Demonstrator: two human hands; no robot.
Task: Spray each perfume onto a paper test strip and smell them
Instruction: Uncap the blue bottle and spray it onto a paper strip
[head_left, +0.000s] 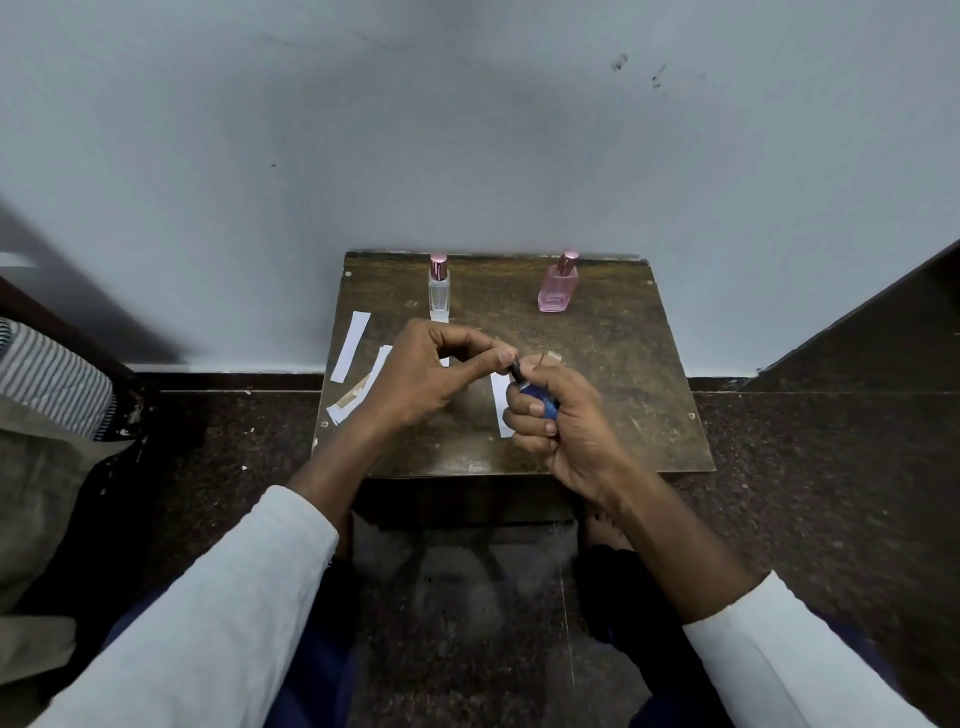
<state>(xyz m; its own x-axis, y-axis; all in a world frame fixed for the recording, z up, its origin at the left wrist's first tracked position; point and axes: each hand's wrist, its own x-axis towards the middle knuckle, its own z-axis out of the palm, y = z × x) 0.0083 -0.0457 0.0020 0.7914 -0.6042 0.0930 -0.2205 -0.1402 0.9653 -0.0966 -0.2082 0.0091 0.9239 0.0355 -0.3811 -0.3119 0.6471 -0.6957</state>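
Seated person at a small wooden counter (597, 415) set against the wall. The right hand (561, 421) wraps its fingers (527, 410) around a blue perfume bottle (540, 400), held above the near middle of the counter with its dark nozzle (516, 370) tilted up and to the left. The left hand (421, 374) meets it there, thumb and forefinger pinched at the nozzle tip; whether they hold a cap or only touch the sprayer cannot be told at this resolution.

Directly beneath the bottle lies a white test strip (501, 402), partly hidden by the right hand. Further strips (352, 345) lie fanned on the left side of the counter. At the far edge stand two more perfumes, well apart: a clear bottle (439, 291) on the left and a pink bottle (558, 288) on the right, both capped in pink metal.

Progress, as judged: the blue perfume appears to be the one in hand, either being opened or closed. No strip is lifted for smelling. The two capped far bottles may yet await their turn.
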